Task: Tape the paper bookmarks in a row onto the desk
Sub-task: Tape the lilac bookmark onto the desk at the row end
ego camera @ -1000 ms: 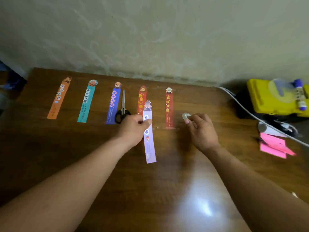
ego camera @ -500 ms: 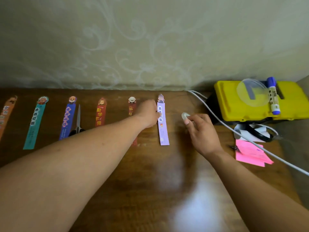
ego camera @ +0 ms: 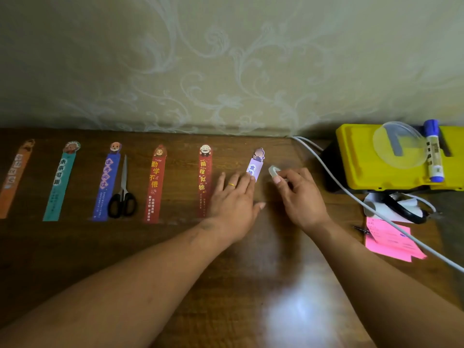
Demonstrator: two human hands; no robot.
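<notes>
Several paper bookmarks lie in a row on the brown desk (ego camera: 75, 247): orange (ego camera: 13, 179), teal (ego camera: 60, 182), blue (ego camera: 106, 182), red (ego camera: 155, 187) and dark red (ego camera: 204, 179). A lilac bookmark (ego camera: 256, 164) lies at the right end of the row. My left hand (ego camera: 233, 199) lies flat on its lower part with fingers straight, covering most of it. My right hand (ego camera: 298, 194) pinches a small roll of clear tape (ego camera: 273, 170) just right of the lilac bookmark.
Black-handled scissors (ego camera: 123, 194) lie between the blue and red bookmarks. A yellow case (ego camera: 356, 159) with a clear disc and a blue-capped marker (ego camera: 433, 151) stands at the right. A white cable (ego camera: 351, 197), pink notes (ego camera: 391, 242) and a wall behind border the desk.
My left hand carried the lilac bookmark rightward to the end of the row, laid it down and now presses it flat. The view shifted right. My right hand kept the tape.
</notes>
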